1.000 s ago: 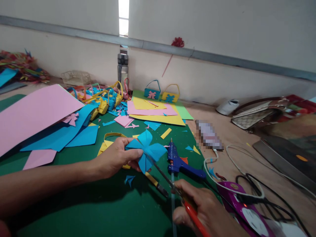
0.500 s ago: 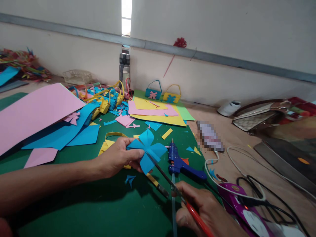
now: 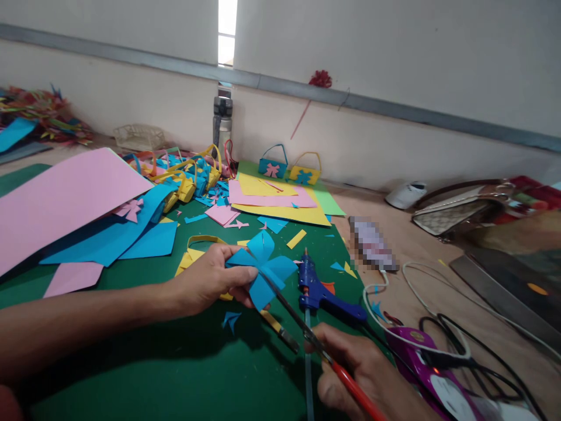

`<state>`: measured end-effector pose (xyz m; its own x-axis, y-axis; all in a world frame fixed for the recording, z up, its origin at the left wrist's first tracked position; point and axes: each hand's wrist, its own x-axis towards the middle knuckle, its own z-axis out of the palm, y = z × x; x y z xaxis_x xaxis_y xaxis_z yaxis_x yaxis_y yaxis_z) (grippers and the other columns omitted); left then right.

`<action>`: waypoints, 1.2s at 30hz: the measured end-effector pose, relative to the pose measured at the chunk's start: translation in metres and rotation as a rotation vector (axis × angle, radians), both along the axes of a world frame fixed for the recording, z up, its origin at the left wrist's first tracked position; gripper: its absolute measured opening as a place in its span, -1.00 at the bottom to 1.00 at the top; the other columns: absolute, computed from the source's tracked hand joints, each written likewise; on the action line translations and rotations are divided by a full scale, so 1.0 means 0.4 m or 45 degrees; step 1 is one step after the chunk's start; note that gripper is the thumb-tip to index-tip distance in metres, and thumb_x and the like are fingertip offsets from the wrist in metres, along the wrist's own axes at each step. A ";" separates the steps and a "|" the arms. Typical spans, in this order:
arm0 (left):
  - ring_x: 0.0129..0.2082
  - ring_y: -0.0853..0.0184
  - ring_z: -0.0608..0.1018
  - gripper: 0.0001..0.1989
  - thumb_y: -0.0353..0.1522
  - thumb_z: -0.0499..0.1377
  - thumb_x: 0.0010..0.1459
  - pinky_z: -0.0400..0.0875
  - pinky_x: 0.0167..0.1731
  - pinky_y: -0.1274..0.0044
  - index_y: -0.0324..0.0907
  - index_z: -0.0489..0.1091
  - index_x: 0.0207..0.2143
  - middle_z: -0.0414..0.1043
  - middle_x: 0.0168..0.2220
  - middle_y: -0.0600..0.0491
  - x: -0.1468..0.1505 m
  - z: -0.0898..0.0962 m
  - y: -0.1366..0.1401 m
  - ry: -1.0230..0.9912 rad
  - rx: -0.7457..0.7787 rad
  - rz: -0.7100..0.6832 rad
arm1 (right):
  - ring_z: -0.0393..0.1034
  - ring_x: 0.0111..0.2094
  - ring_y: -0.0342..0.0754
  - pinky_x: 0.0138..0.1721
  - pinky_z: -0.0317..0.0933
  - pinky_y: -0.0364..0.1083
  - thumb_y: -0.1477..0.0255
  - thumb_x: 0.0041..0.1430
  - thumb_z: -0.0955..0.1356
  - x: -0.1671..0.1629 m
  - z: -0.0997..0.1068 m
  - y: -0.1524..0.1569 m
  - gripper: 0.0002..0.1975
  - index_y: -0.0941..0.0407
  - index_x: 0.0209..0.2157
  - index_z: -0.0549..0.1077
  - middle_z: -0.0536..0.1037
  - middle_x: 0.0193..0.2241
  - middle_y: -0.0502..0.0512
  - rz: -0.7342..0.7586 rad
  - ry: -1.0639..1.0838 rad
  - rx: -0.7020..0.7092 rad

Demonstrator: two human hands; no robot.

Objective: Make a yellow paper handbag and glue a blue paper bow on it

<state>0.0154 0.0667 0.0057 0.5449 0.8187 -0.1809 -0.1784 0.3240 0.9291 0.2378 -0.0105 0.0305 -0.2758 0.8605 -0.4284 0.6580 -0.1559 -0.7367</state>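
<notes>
Between the thumb and fingers of my left hand [image 3: 214,280] is a blue paper flower [image 3: 278,270] with several broad petals. My right hand [image 3: 355,368] is closed around the red handles of a pair of scissors [image 3: 302,324]. The blades reach up and left to the flower's lower petals, near its middle; whether they bite into the paper I cannot tell. Just right of the flower lies a blue glue gun [image 3: 312,286] with a clear glue stick trailing from it. A yellow paper bag [image 3: 187,259] is partly hidden behind my left hand.
Pink sheets [image 3: 74,199] and blue sheets [image 3: 149,242] lie left on the green mat [image 3: 144,368]. Small paper bags [image 3: 186,190] are heaped behind. Two decorated bags [image 3: 272,168] stand by the wall. On the right are a phone [image 3: 372,242], cables and a purple power strip [image 3: 421,362].
Almost nothing differs. The view has shifted very slightly, while both hands, the flower and the scissors keep the same pose.
</notes>
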 end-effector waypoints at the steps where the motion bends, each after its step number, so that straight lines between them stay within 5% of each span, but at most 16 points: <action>1: -0.56 0.40 0.54 -0.81 -0.30 0.26 -0.03 0.47 -0.48 0.59 -0.25 0.37 -0.44 0.50 -0.52 0.06 -0.001 -0.001 0.000 -0.002 0.002 -0.003 | -0.08 -0.66 -0.24 -0.66 -0.17 -0.21 0.32 -0.08 0.33 0.001 -0.007 -0.003 -0.85 0.08 -0.49 0.31 0.10 -0.70 -0.17 -0.004 0.008 0.004; 13: -0.62 0.40 0.52 -0.76 -0.28 0.29 -0.12 0.43 -0.56 0.60 -0.27 0.36 -0.53 0.48 -0.58 0.05 -0.002 0.010 0.005 0.029 -0.002 0.034 | -0.14 -0.67 -0.24 -0.66 -0.16 -0.22 0.26 -0.12 0.35 0.004 -0.026 -0.018 -0.80 0.07 -0.49 0.31 0.06 -0.71 -0.18 -0.082 0.012 0.101; 25: -0.61 0.41 0.51 -0.72 -0.23 0.30 -0.11 0.43 -0.54 0.59 -0.25 0.34 -0.52 0.47 -0.59 0.07 -0.002 0.014 0.000 0.056 -0.006 0.019 | -0.08 -0.69 -0.25 -0.67 -0.22 -0.21 0.33 -0.16 0.32 -0.002 -0.032 -0.017 -0.82 0.07 -0.44 0.30 0.17 -0.73 -0.18 -0.157 0.146 -0.093; 36: -0.61 0.41 0.52 -0.71 -0.23 0.31 -0.13 0.43 -0.54 0.60 -0.26 0.33 -0.51 0.47 -0.58 0.07 0.001 0.012 0.003 0.065 -0.025 0.026 | -0.02 -0.66 -0.24 -0.63 -0.19 -0.19 0.41 -0.17 0.29 0.002 -0.003 0.005 -0.86 0.10 -0.45 0.30 0.19 -0.70 -0.18 -0.023 0.108 -0.132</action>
